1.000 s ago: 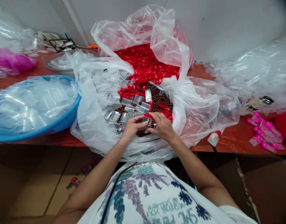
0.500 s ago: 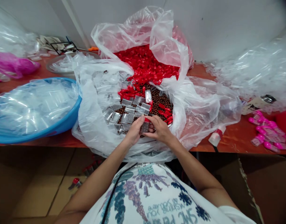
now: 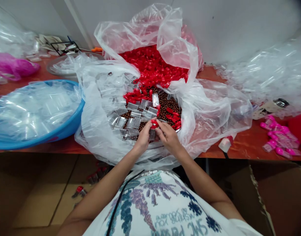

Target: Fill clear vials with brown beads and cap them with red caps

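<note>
Red cap [image 3: 154,123] now shows more fully above the clear box [image 3: 152,134] (half-hidden, sorry); I see left hand [image 3: 142,139] and right hand [image 3: 170,137] fingers clamped on it.

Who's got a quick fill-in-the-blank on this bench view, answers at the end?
The left hand and right hand hold a small clear case; the cap at its top is ____.
The beads beyond the hands are ____.
The basin is ____.
The pink-capped containers lie on the table's ____ side.
Missing: red; brown; blue; right.
</note>
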The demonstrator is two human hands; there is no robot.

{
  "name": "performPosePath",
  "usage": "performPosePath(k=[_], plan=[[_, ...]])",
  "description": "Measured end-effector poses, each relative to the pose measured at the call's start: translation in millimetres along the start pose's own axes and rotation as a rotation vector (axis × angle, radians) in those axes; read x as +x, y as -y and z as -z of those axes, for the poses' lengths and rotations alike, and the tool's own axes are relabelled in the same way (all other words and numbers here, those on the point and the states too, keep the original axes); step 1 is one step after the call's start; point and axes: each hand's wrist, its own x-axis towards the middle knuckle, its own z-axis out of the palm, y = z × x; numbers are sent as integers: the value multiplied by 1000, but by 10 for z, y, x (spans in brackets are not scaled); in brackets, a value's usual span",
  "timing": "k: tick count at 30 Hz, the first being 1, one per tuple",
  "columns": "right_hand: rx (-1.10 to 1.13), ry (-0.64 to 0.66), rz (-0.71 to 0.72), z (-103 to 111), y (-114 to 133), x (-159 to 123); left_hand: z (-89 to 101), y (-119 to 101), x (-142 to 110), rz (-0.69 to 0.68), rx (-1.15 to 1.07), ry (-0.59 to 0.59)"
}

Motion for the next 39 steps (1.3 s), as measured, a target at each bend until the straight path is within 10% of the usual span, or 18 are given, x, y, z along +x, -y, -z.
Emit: performPosePath(k=[16,31,39], plan=[[-467,149,369,-78,-161,44,-7,24,0,-37,62,-130],[-537,247,-154,271,-468,233,495,-514,-84,-58,32,-143],[-761,401,-59,-161,-183,275,582,-528,-57,94,-110,-41]])
